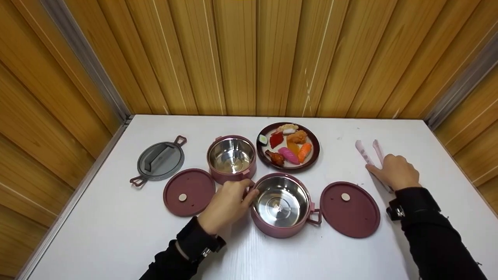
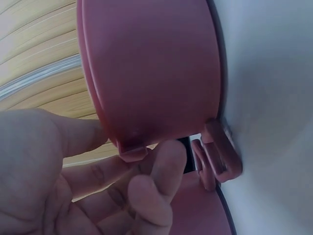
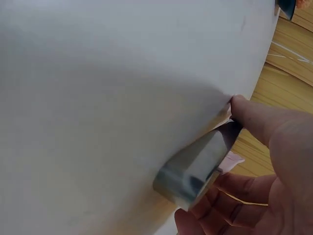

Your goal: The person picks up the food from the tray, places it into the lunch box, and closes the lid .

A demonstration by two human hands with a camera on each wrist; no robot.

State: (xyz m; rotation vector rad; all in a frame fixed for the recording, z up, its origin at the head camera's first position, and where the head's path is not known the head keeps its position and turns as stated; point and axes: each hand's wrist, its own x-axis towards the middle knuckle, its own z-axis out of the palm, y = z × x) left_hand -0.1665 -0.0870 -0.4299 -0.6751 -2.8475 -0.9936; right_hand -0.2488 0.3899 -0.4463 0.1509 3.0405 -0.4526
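My left hand (image 1: pixel 228 203) holds a pink pot (image 1: pixel 277 232) by its left side, thumb at the rim and fingers curled by the clip, as the left wrist view shows. The pot has a bare steel inside and a handle on its right. On the right, my right hand (image 1: pixel 399 174) grips a pair of tongs (image 1: pixel 364 152) with pale pink tips, lying low over the table. Their bent metal end (image 3: pixel 195 166) shows between thumb and fingers in the right wrist view. A maroon lid (image 1: pixel 350 214) lies between the pot and the right hand.
Behind the held pot stands a second pink pot (image 1: pixel 252 170). A plate (image 1: pixel 317 155) bears several pieces of toy food. At left lie another maroon lid (image 1: pixel 190 186) and a grey lid (image 1: pixel 171 167) with clips. Wooden panels (image 1: pixel 272 58) border the white table (image 1: pixel 97 217).
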